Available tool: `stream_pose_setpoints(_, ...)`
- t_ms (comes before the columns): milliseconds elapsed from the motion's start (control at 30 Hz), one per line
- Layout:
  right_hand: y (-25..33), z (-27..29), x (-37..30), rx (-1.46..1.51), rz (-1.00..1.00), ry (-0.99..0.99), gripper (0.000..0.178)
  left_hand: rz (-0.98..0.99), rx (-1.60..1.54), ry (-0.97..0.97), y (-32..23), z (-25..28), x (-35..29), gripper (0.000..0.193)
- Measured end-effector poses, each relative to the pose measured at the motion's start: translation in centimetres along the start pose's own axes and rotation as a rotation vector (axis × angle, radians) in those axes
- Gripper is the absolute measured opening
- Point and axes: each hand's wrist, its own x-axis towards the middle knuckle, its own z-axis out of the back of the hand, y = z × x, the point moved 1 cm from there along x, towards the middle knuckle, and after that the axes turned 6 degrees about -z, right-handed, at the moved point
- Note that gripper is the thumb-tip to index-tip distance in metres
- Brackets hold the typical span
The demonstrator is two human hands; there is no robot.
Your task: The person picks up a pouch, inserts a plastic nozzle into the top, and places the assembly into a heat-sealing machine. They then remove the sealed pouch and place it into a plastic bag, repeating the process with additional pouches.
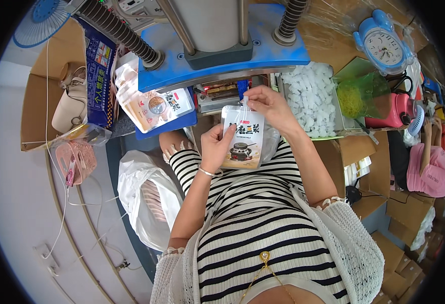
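A left hand's fingers [229, 133] clamp a printed pouch [242, 144] by its edge, apparently steadying it, as the right hand's fingers [255, 93] pinch a translucent piece [246, 100] at its top. Small white parts [311, 99] lie rightward of them, seemingly for easy reach.

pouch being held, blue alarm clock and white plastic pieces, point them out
Pouch [243, 136], head view: middle of printed front.
Blue alarm clock [383, 47], head view: dial.
White plastic pieces [311, 99], head view: middle of the pile.
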Motion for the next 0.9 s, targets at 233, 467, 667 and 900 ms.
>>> stream_pose_setpoints(233, 1.1, 0.5, -1.5, -0.259, 0.121, -0.308, 0.024, 0.001, 0.002, -0.107, -0.2, 1.9, 3.8, 0.025)
stream_pose_setpoints(467, 2.8, 6.8, -3.4, -0.565, 0.200, -0.699, 0.019, -0.001, 0.246, -0.123, -2.6, 2.0, 5.0, 0.030)
stream_pose_setpoints(667, -0.3, 4.9, -2.5, -1.267, 0.027, -0.523, 0.025, -0.558, 1.296, -0.580, -6.7, 5.5, 3.7, 0.035)
stream_pose_setpoints(900, 0.2, 5.2, -2.0, -1.139, 0.194, -0.617, 0.025, -0.726, 1.306, -0.258, -2.4, 7.7, 0.1, 0.033)
